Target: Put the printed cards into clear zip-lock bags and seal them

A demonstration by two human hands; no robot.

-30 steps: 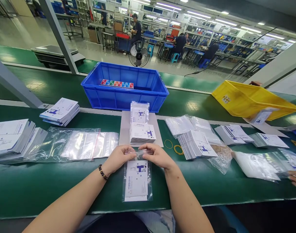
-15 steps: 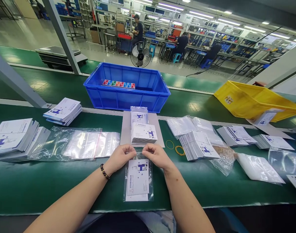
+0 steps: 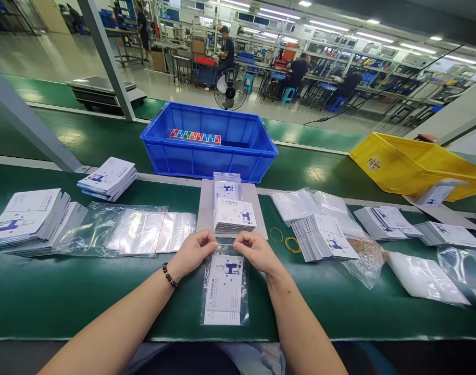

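Note:
A clear zip bag [image 3: 225,291] with white printed cards inside lies flat on the green belt in front of me. My left hand [image 3: 193,253] pinches the bag's top edge at its left corner. My right hand [image 3: 255,251] pinches the same edge at its right corner. Both hands have their fingers curled closed on the bag's mouth. Just beyond my hands stands a short stack of cards [image 3: 234,217] on a grey sheet [image 3: 205,205], with bagged cards [image 3: 226,185] behind it.
A blue crate [image 3: 209,153] sits behind the grey sheet, a yellow crate [image 3: 412,164] at the far right. Empty clear bags [image 3: 138,232] and card stacks [image 3: 27,221] lie to the left. More cards [image 3: 324,237], bags and rubber bands [image 3: 290,243] lie right. People work at distant benches.
My hands have slid closer together along the bag's top edge and stay pinched on it. The other person's hand seen at the right edge earlier is out of view.

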